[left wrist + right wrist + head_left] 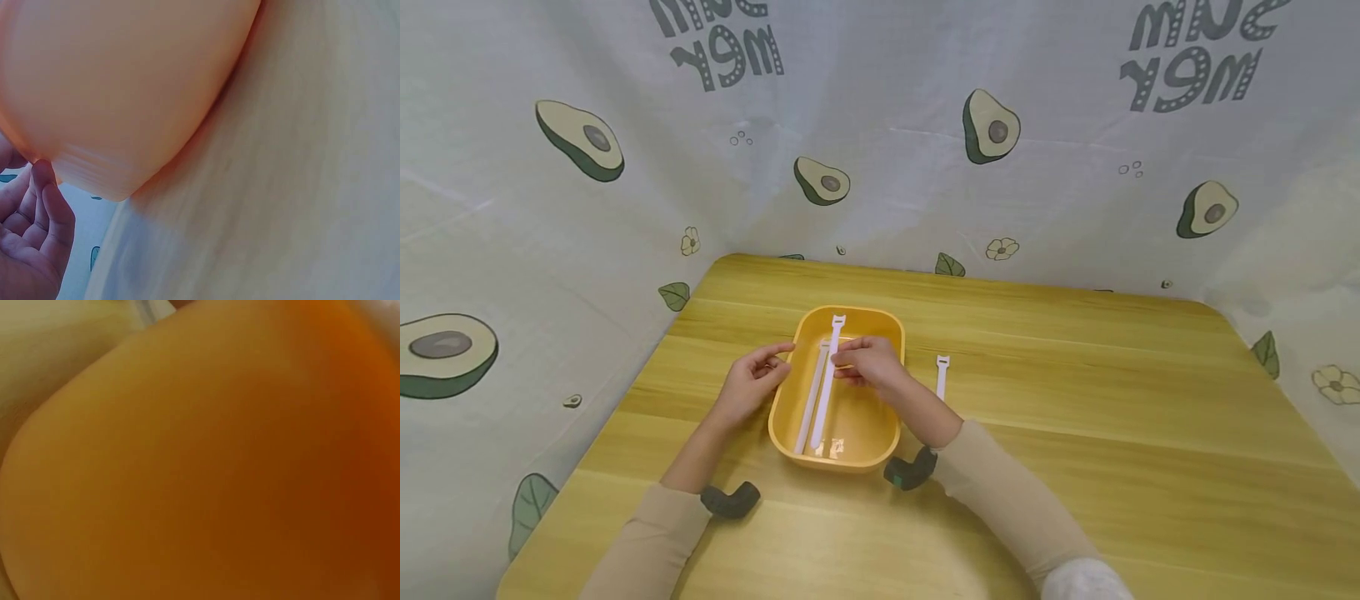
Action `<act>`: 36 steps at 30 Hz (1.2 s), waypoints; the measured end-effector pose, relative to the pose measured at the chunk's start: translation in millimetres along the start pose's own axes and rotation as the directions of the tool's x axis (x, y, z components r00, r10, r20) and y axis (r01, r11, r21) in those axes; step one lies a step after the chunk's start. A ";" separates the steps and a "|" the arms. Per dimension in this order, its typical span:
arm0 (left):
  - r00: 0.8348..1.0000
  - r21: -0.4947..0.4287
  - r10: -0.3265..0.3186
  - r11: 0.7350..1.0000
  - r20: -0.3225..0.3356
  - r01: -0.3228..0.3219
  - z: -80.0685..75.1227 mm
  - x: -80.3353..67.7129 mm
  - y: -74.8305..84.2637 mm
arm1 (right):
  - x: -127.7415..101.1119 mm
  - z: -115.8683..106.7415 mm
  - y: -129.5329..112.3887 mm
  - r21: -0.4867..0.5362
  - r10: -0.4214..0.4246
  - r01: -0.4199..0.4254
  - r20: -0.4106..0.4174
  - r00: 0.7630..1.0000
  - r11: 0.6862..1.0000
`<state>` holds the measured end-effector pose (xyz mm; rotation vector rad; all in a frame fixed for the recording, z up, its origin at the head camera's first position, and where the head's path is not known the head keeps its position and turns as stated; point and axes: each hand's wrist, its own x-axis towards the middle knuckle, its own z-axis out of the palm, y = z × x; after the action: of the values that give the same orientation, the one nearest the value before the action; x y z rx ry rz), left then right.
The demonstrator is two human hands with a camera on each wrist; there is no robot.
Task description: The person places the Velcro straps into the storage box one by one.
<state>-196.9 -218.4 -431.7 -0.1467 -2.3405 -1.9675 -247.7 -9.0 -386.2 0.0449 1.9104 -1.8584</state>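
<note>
Tray (790, 425): yellow-orange plastic, plain, no pattern; fills both wrist views as blurred orange.
Strap (826, 392) pinched under the right hand (867, 365): white. Second strap (811, 400) just left of it in the tray: white. Third strap (942, 377) to the right of that grip, on the table: white.
Table (1075, 400): light yellow wood grain.
Sleeves (1007, 492): beige.
Wrist mounts (910, 471): dark grey.
Backdrop cloth (887, 125): pale grey-white, printed with green avocado halves, green leaves, small cream flowers, grey dotted lettering.

a wooden table (1075, 433) stands before an avocado-print cloth (925, 125), one white strap (942, 375) lying apart.
</note>
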 end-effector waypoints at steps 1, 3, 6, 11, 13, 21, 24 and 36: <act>1.000 -0.002 0.000 1.000 0.000 0.000 0.2 0.1 0.1 | 1.1 0.2 1.1 -0.002 -0.003 0.003 -0.006 1.000 1.000; 1.000 -0.002 0.002 1.000 0.001 -0.002 0.4 0.3 0.5 | 3.5 1.0 3.6 -0.005 -0.009 0.009 -0.017 1.000 1.000; 1.000 -0.003 0.005 1.000 0.001 -0.005 0.6 0.0 1.4 | 6.8 2.5 7.1 -0.015 -0.017 0.016 -0.034 0.999 1.000; 1.000 -0.005 0.010 1.000 0.000 -0.010 1.0 -1.0 1.8 | 8.9 4.3 10.1 -0.051 0.002 -0.005 -0.061 0.998 0.999; 1.000 -0.005 0.010 1.000 0.000 -0.010 1.0 -1.0 1.4 | 9.6 4.9 11.0 -0.071 0.012 -0.017 -0.069 0.998 0.997; 1.000 -0.011 0.010 1.000 -0.003 -0.010 -0.8 -0.8 0.6 | 12.0 10.1 13.3 -0.138 0.054 -0.067 -0.097 0.994 0.988; 1.000 -0.004 0.016 1.000 -0.005 -0.016 -1.6 -1.4 0.5 | 12.5 11.8 14.8 -0.168 0.071 -0.088 -0.102 0.992 0.982; 0.999 0.007 0.033 0.999 -0.002 -0.033 0.0 -2.7 -0.5 | 14.3 15.3 20.1 -0.318 0.065 -0.115 -0.164 0.984 0.941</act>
<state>-194.2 -218.6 -432.6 -0.1815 -2.3277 -1.9440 -248.9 -26.2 -409.5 0.1679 2.2587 -1.4941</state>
